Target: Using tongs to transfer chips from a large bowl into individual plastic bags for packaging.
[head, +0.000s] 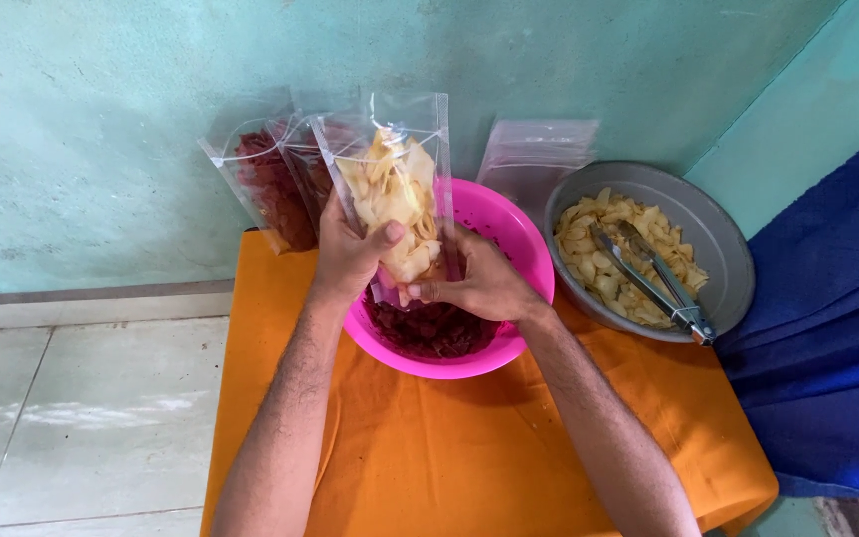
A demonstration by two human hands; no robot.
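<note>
My left hand (pixel 348 254) grips the left side of a clear plastic pouch (pixel 392 189) filled with pale yellow chips, held upright over a pink bowl (pixel 524 249). My right hand (pixel 484 283) pinches the pouch's lower right edge, thumb and fingers closed on it. The pink bowl holds dark red chips (pixel 431 328) at its bottom, partly hidden by the pouch and my hands.
Two clear pouches of dark red chips (pixel 270 189) lean on the green wall at back left. A stack of empty clear pouches (pixel 534 154) stands behind a grey metal dish (pixel 718 239) of yellow chips with metal tongs (pixel 653 278). Orange cloth (pixel 429 447) covers the table; blue cloth (pixel 827 328) hangs right.
</note>
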